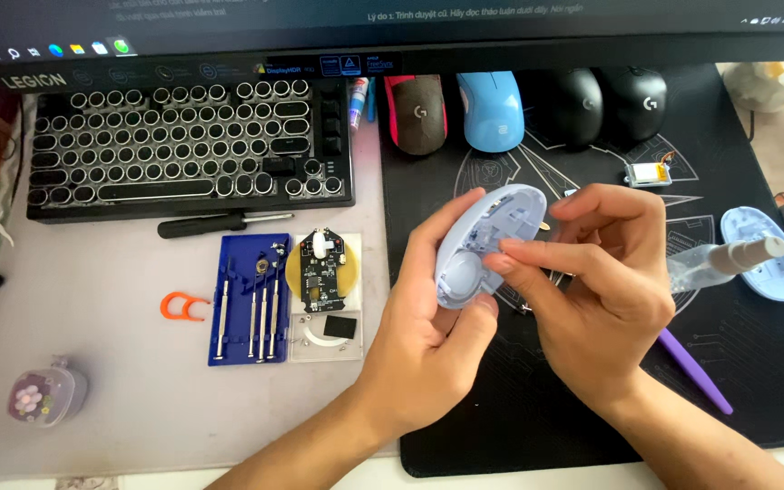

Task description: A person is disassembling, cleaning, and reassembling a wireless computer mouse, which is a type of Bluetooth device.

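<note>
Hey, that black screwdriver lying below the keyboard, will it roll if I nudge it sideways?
Probably yes: the black screwdriver has a round handle and thin shaft, lying flat on the smooth desk. It looks stiff and light, so a nudge may send it toward the blue tool tray.

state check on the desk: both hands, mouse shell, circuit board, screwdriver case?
left hand: gripping pale blue mouse shell, held tilted
right hand: fingertips on shell's inside
circuit board: removed, lying on clear tray
screwdriver case: open, drivers inside
</note>
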